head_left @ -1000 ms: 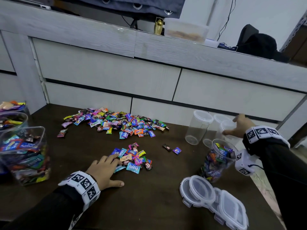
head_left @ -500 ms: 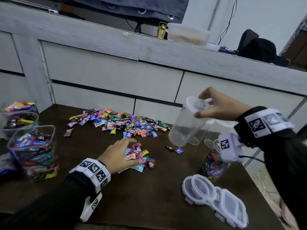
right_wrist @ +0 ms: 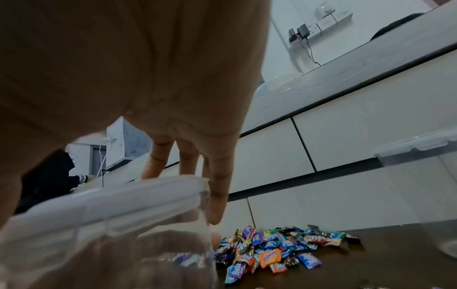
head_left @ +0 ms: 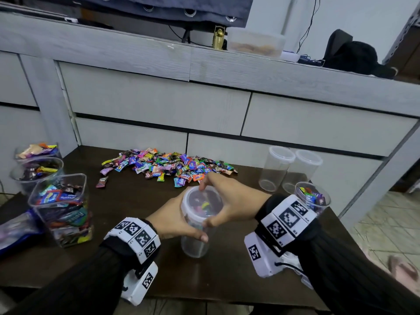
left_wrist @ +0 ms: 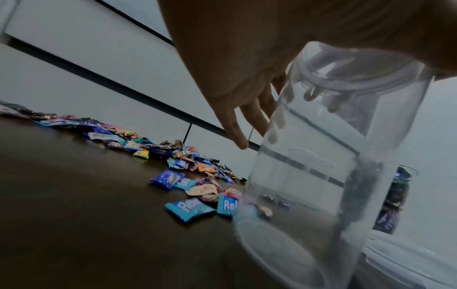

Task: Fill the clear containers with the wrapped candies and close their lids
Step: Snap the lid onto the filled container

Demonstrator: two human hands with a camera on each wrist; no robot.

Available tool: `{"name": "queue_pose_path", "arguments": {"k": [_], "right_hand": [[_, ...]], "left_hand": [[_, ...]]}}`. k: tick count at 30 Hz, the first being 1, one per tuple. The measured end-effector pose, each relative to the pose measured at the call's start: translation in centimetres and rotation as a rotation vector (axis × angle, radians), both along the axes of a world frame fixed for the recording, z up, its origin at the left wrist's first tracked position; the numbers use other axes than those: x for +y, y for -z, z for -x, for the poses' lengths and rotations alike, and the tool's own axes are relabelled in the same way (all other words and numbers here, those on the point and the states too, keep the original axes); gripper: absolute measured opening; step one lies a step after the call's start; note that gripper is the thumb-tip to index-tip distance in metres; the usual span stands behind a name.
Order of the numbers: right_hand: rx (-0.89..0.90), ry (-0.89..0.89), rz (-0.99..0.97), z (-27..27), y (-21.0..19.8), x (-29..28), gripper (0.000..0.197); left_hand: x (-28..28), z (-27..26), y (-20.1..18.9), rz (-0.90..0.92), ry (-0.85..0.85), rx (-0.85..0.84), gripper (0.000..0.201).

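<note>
Hands meet around a tall, round, clear plastic container [head_left: 197, 223], upright over the near middle of the dark brown wooden table [head_left: 113, 235]; whether its base touches the wood I cannot tell. The left hand [head_left: 175, 221] wraps its side, thumb across the front. The right hand [head_left: 229, 201] grips the white rim from above, fingers spread wide, thumb on the near edge. Its inside looks empty from the wrist view, so this seems the start of a filling step. Next, I'd guess, one hand must let go and scoop from the small cluster of wrapped candies [left_wrist: 197, 193] just beside its base.

Outward: a long heap of bright candies [head_left: 168, 165] behind, two empty clear tubs [head_left: 291, 171] at the back right, one candy-filled cup [head_left: 312, 197] near the right wrist, and three filled, lidless containers [head_left: 61, 208] on the left.
</note>
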State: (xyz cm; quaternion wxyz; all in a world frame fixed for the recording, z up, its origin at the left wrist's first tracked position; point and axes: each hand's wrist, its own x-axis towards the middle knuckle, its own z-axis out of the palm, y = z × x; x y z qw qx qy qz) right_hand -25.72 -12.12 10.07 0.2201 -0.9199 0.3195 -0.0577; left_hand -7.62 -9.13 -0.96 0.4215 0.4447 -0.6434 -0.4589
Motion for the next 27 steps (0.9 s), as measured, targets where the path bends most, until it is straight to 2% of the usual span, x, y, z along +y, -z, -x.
{"name": "queue_pose_path", "arguments": {"k": [5,8,10,13,17,21,27], "right_hand": [[-0.063,-0.008,-0.080,-0.1,1.4,0.2,0.061],[-0.176,0.043,-0.211,0.1,2.1,-0.4,0.059],[-0.277,0.149,-0.262,0.2,2.9,-1.0,0.048],[-0.247,0.303,-0.210,0.4,4.7,-1.6,0.028],[-0.221,0.444,-0.335,0.7,7.0,-1.4,0.054],[-0.401,0.467,-0.444,0.5,7.9,-1.0,0.060],[-0.729,0.513,-0.592,-0.3,9.1,-0.2,0.045]], "left_hand": [[0.7,-0.1,0.6,-0.029,-0.033,0.016,0.102],[1.0,-0.3,0.5,-0.055,-0.032,0.047,0.100],[1.1,-0.5,0.4,-0.074,-0.027,0.051,0.095],[1.1,-0.6,0.6,-0.097,-0.039,0.041,0.090],[1.0,-0.6,0.7,-0.113,-0.043,0.029,0.088],[1.0,-0.6,1.0,-0.115,-0.048,0.039,0.088],[0.8,-0.7,1.5,-0.104,-0.039,0.032,0.093]]}}
